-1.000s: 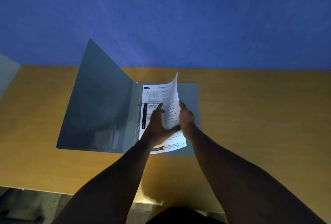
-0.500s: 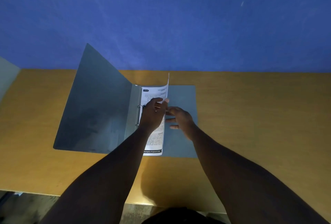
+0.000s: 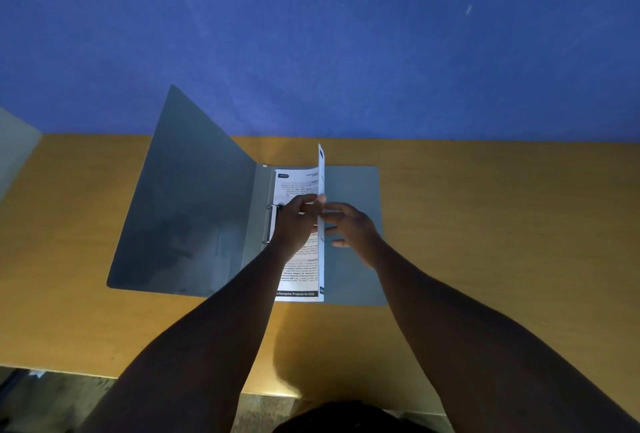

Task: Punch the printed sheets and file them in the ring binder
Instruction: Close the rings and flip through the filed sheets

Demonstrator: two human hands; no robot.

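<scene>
Centre of frame: open grey card ring binder (image 3: 194,211) on the yellow wooden worktop (image 3: 485,224), front cover raised at left, back cover flat at right. White printed sheets (image 3: 298,280) stand upright between the left hand (image 3: 294,224) and right hand (image 3: 349,228).

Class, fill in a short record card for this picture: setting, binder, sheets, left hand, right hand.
setting: wooden table against a blue wall
binder: grey ring binder lying open, left cover raised
sheets: printed sheets on the rings, free edge turned up on end
left hand: left hand grips the sheets near the rings
right hand: right hand open, fingers at the upturned edge
</scene>
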